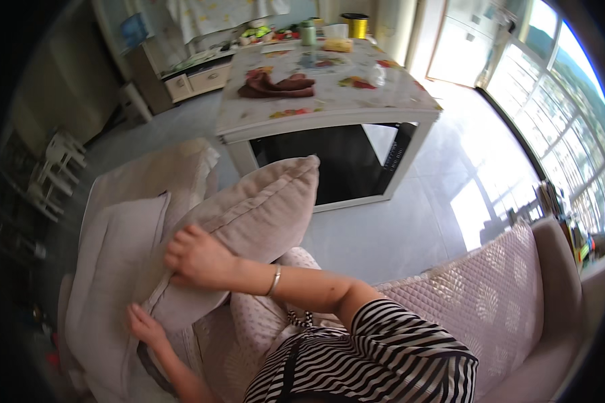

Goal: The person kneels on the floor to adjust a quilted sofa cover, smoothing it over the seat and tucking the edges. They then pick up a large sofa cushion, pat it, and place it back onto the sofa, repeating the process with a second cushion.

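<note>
A pale pink cushion (267, 206) with a seam along its side is tilted up over the sofa in front of me. My right hand (199, 257), with a bracelet at its wrist, has its fingers curled on the cushion's near side. Lower down, my left hand (147, 327) grips the near edge of the same cushion; part of its grasp is hidden. Left of both hands, a second pale cushion (106, 252) leans along the sofa.
Beyond the cushions stands a table (327, 112) with a floral top, bearing a brown cloth (277, 86), a tissue pack (338, 45) and a green bottle (307, 32). A quilted sofa cover (474, 287) lies at right. White stools (55, 171) are at far left, tall windows (549, 101) at right.
</note>
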{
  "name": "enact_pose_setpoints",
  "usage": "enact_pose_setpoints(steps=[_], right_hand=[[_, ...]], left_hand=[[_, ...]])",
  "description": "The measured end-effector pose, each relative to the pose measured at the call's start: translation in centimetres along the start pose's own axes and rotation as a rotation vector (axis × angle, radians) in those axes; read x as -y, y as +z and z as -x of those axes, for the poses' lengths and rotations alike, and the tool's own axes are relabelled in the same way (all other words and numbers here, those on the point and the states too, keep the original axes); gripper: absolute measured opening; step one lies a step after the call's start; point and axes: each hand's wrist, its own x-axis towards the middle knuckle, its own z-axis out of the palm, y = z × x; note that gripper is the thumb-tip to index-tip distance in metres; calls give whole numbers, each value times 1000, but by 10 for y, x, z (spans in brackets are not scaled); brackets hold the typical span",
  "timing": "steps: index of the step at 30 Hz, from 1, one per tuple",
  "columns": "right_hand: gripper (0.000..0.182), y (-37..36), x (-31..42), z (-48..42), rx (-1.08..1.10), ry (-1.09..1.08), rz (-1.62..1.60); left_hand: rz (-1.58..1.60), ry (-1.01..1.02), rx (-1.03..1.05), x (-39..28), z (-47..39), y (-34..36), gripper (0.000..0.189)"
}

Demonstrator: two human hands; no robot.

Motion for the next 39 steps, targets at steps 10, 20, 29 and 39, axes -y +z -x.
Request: enact_pose_setpoints(steps=[10, 20, 29, 39], right_hand=[[31, 5, 7, 0, 3, 135, -49], [29, 8, 7, -2, -21, 142, 27], [26, 4, 8, 2, -31, 101, -15], [31, -46, -31, 12, -7, 206, 179]], left_hand=[[-333, 136, -4, -38, -21, -16, 24], [-132, 258, 182, -123, -29, 21, 24], [17, 277, 123, -112, -25, 26, 24], [-43, 288, 145, -118, -35, 24, 19]])
